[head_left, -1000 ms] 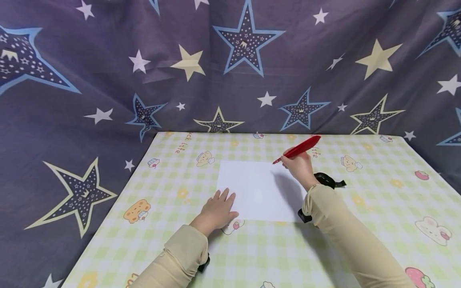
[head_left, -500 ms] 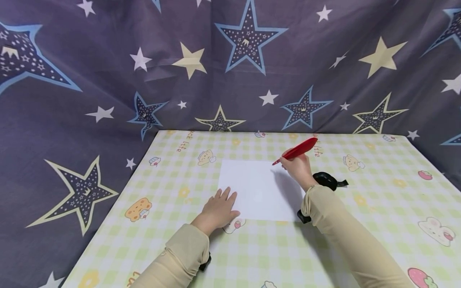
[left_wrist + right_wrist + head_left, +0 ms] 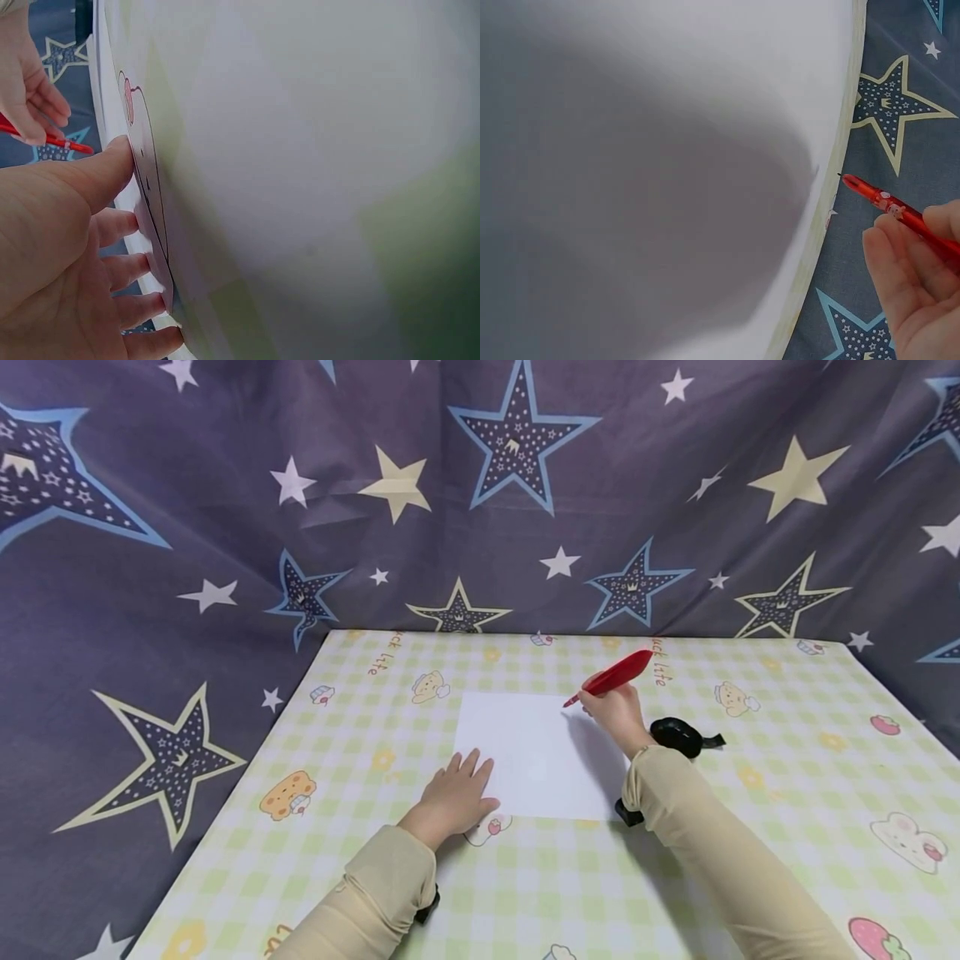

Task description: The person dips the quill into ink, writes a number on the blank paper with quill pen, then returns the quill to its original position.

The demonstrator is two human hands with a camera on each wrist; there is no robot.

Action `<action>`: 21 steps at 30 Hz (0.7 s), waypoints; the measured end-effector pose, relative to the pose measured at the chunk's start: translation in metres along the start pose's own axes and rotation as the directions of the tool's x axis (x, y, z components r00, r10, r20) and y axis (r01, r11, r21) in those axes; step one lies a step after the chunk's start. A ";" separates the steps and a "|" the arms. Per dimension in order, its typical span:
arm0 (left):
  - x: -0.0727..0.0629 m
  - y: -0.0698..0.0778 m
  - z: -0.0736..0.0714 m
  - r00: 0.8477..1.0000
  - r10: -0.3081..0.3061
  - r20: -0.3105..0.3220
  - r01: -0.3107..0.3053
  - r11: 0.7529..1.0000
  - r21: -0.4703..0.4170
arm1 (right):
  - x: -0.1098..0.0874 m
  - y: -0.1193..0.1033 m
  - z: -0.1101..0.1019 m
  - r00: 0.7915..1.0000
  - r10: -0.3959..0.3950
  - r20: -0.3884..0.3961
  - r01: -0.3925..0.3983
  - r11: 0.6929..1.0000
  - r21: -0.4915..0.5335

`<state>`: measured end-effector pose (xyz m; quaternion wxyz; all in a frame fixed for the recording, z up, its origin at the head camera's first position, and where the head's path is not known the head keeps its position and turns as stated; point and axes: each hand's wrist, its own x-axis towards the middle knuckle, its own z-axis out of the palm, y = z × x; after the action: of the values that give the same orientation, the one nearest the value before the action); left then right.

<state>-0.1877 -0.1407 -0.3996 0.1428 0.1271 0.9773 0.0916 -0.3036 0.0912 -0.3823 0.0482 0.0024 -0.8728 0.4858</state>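
A white sheet of paper [image 3: 525,760] lies on the checkered tablecloth. My right hand [image 3: 617,710] pinches a red feather pen [image 3: 618,674] over the paper's far right part, tip pointing down and left. In the right wrist view, thumb and fingers hold the red barrel [image 3: 889,204], and its dark point shows. My left hand [image 3: 453,797] rests with spread fingers on the paper's near left corner. The left wrist view shows the thumb and fingertips of that hand [image 3: 67,240] against the surface, with the red pen tip behind them.
The tablecloth [image 3: 360,727] has green checks and printed cartoon animals and fruit. A dark star-patterned curtain [image 3: 495,543] hangs behind and to the left of the table. Black straps with a dark device [image 3: 677,737] are on the right wrist.
My right hand and the feather pen have shifted slightly left and down over the paper. My left hand stays in place on the corner.
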 end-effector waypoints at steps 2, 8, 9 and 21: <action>0.000 0.000 0.000 1.000 0.001 -0.001 -0.001 1.000 0.002 | 0.000 0.000 0.001 1.000 0.005 0.003 -0.005 1.000 -0.005; 0.000 -0.001 -0.001 1.000 0.001 -0.001 -0.001 1.000 0.001 | 0.001 0.000 0.003 1.000 0.007 -0.001 -0.007 0.999 -0.032; 0.000 -0.001 -0.002 1.000 0.001 -0.001 -0.001 1.000 0.001 | 0.001 0.000 0.004 1.000 0.005 -0.004 -0.005 0.999 -0.035; -0.001 0.001 -0.002 1.000 -0.003 0.007 0.003 1.000 -0.005 | 0.003 0.002 0.008 0.998 0.063 0.015 -0.063 0.998 -0.018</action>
<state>-0.1877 -0.1406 -0.3974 0.1465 0.1258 0.9767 0.0934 -0.3075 0.0851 -0.3877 0.0259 -0.0217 -0.8770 0.4794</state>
